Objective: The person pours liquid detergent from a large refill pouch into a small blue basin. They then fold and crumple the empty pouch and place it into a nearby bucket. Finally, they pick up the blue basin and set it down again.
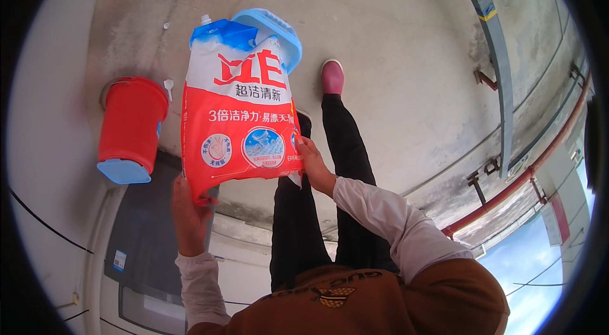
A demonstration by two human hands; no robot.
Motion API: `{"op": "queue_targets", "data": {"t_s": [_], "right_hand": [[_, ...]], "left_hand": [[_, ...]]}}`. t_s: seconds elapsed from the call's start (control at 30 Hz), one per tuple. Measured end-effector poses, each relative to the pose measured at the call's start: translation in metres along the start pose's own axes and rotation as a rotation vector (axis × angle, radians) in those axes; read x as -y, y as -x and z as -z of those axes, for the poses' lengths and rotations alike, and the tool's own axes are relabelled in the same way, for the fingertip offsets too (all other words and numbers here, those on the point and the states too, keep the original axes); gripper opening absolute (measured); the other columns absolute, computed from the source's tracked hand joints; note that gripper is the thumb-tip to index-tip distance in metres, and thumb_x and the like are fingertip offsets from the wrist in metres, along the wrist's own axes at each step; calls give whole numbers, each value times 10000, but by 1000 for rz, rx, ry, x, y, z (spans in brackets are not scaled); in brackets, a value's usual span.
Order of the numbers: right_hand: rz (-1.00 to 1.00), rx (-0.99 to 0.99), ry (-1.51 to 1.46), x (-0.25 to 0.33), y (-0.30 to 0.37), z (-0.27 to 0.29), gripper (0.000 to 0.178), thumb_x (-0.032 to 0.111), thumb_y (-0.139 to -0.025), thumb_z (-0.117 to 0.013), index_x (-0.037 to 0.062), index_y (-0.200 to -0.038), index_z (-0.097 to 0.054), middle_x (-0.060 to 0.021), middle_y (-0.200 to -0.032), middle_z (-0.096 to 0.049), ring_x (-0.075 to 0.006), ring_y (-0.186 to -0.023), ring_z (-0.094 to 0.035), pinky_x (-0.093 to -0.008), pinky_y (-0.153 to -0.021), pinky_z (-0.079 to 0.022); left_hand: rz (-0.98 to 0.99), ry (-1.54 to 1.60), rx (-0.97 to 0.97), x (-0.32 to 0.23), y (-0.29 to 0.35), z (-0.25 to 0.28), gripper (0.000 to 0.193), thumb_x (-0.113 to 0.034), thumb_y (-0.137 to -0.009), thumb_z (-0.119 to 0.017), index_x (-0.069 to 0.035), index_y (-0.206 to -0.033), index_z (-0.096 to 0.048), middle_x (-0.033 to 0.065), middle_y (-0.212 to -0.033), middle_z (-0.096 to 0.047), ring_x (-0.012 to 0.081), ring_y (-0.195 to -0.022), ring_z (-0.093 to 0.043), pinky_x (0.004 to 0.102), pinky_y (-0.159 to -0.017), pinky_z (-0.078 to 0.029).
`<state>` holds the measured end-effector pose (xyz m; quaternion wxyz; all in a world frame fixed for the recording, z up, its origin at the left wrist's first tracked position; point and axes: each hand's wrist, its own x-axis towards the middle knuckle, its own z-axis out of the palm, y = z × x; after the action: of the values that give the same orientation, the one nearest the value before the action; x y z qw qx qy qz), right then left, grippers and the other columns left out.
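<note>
A big red, white and blue laundry detergent bag (244,113) is held up in front of me, its printed face toward me. A small white cap (205,19) sticks out at its top left corner. My left hand (190,211) is closed around the lower left corner, with the fingers partly behind the bag. On the lower right edge, my right hand (313,160) grips the bag with the thumb on its front. Behind the bag's upper right shows a light blue plastic basin (288,33), mostly covered by the bag.
A red bucket (130,122) with a light blue base stands at the left, next to a white spoon (169,85) on the concrete floor (393,30). Below it is a dark grey panel (143,221). A grey rail (495,49) and a red pipe (533,173) run along the right.
</note>
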<state>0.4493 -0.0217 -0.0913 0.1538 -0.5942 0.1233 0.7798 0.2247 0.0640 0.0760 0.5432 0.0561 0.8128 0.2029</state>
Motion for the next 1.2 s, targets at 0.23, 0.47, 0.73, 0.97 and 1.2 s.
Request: {"op": "queue_targets", "data": {"t_s": [0.23, 0.47, 0.73, 0.97, 1.2], "right_hand": [[149, 35, -44, -1, -1, 2, 448, 300, -965, -432, 30, -1313, -352, -84, -1092, -561, -101, -920, -569, -253, -822, -460], [206, 63, -7, 7, -3, 9, 440, 261, -964, -437, 19, -1325, -366, -93, -1160, -554, -121, -968, -575, -257, -853, -457], [236, 81, 23, 37, -9, 11, 411, 214, -953, -447, 6, -1306, -409, -93, -1120, -579, -115, -967, -574, -250, -840, -454], [226, 12, 48, 49, -1, 17, 433, 223, -946, -462, 7, -1317, -400, -99, -1132, -569, -109, -980, -569, -245, -849, -448], [202, 47, 90, 76, 13, 20, 454, 243, -946, -469, 5, -1325, -389, -104, -1176, -543, -112, -1009, -552, -249, -874, -434]], "left_hand": [[-43, 63, -81, 1, 3, -10, 428, -469, -924, -431, -91, -1120, -464, -14, -676, -466, 104, -555, -540, 182, -372, -341], [-81, 124, -111, 9, 4, -14, 408, -477, -918, -439, -98, -1065, -476, -24, -644, -418, 100, -554, -521, 188, -377, -326], [-82, 205, -122, 17, 3, -21, 397, -514, -899, -479, -134, -1013, -481, -23, -654, -415, 83, -565, -473, 189, -398, -305], [-32, 279, -163, 18, 5, -30, 391, -514, -897, -484, -145, -1024, -480, -26, -663, -403, 78, -586, -466, 186, -398, -305], [8, 410, -140, 19, 1, -33, 414, -526, -890, -489, -147, -1057, -476, -41, -650, -382, 62, -579, -432, 173, -395, -296]]}}
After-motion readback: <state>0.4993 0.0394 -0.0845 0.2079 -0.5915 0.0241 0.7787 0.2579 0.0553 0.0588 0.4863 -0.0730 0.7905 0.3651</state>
